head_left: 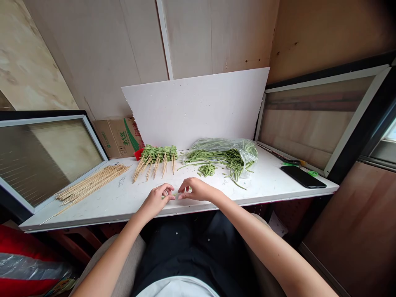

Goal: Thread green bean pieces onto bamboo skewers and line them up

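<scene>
My left hand point(158, 198) and my right hand point(195, 189) meet at the front middle of the white tabletop point(266, 181). Both are closed in a pinch on a small green bean piece point(175, 194) held between them; I cannot make out a skewer in them. Behind my hands lies a little heap of cut bean pieces point(206, 169). A clear plastic bag of long green beans point(227, 154) lies further back. Finished bean skewers point(156, 159) lie in a row at the back left. A pile of bare bamboo skewers point(91, 183) lies on the left.
A black phone point(303, 176) lies at the table's right end, with a green-handled tool point(292, 163) behind it. A cardboard box point(119, 136) stands at the back left, a white board point(198, 107) leans on the wall, and framed panels flank the table.
</scene>
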The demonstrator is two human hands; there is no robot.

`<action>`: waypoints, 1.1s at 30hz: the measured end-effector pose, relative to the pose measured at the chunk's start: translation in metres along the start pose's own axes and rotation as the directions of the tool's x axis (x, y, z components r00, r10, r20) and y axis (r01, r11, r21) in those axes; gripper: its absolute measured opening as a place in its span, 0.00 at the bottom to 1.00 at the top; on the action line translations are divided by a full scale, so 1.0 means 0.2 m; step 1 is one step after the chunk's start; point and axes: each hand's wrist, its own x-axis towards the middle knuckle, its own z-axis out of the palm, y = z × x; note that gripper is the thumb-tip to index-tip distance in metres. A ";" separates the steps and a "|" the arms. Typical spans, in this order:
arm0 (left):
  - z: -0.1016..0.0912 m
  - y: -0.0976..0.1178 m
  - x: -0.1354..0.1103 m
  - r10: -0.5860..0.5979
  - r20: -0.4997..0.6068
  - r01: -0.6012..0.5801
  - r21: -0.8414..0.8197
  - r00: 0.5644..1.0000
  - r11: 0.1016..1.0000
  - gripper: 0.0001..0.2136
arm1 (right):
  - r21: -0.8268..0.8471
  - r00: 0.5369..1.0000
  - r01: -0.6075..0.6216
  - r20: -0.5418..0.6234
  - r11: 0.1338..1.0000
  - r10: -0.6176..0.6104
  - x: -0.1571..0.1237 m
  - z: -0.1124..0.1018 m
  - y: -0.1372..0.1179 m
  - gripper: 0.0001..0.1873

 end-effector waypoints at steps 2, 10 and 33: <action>0.00 0.01 0.00 -0.005 0.005 0.006 -0.017 1.000 1.000 0.09 | -0.010 1.000 0.025 0.003 1.000 -0.025 0.01 0.02 -0.03 0.12; 0.01 0.05 0.00 -0.003 0.031 0.005 -0.043 1.000 0.999 0.07 | -0.063 0.998 0.031 -0.051 0.998 -0.034 0.01 0.04 -0.04 0.09; 0.03 0.05 0.00 0.036 0.033 -0.034 -0.049 0.999 0.998 0.07 | 0.000 0.999 0.021 -0.040 1.000 -0.021 0.00 0.05 -0.01 0.07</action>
